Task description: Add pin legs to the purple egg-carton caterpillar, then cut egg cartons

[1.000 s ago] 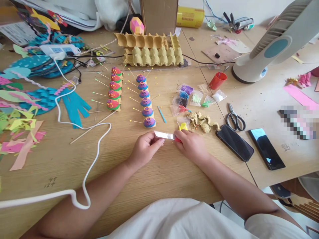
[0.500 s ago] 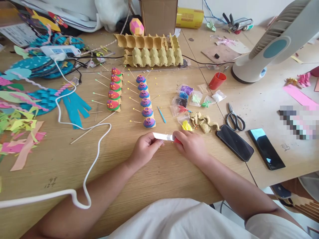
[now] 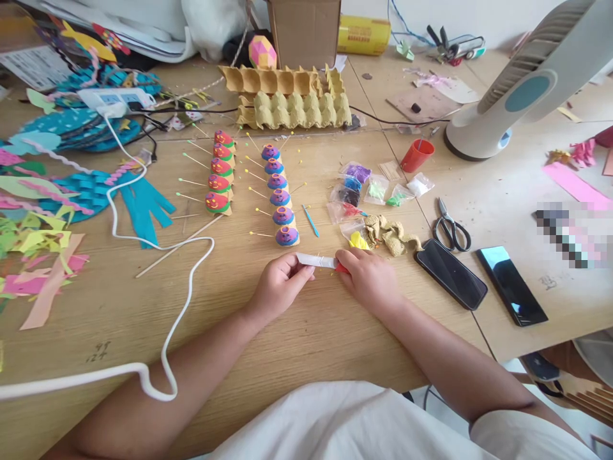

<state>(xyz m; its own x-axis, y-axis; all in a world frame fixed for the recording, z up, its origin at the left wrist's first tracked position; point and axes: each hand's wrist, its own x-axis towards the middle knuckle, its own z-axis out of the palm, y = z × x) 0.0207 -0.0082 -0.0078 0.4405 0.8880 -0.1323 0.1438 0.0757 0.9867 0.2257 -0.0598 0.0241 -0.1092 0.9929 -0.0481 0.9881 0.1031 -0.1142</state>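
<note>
My right hand point(image 3: 368, 281) is closed round the red handle of a utility knife point(image 3: 317, 260), whose long pale blade points left. My left hand point(image 3: 280, 284) is pinched at the blade's tip end; what its fingertips hold, if anything, is too small to make out. Just beyond my hands stands a row of purple-and-blue painted egg-carton cups point(image 3: 282, 217) with faces and yellow-tipped sticks. Left of it is a row of red-and-green cups point(image 3: 219, 185) with green-tipped sticks. A thin blue tool point(image 3: 310, 221) lies right of the purple row.
Bags of coloured clay point(image 3: 357, 172), torn carton pieces point(image 3: 393, 239), scissors point(image 3: 447, 227) and two phones point(image 3: 453, 275) lie to the right. A fan point(image 3: 507, 96) and a red cup point(image 3: 417, 156) stand behind them. A white cable point(image 3: 189, 294) crosses the left side. Egg cartons point(image 3: 301, 110) sit at the back.
The knife has shifted slightly right, and its blade has turned a little, looking less bright. Both hands keep nearly the same place.
</note>
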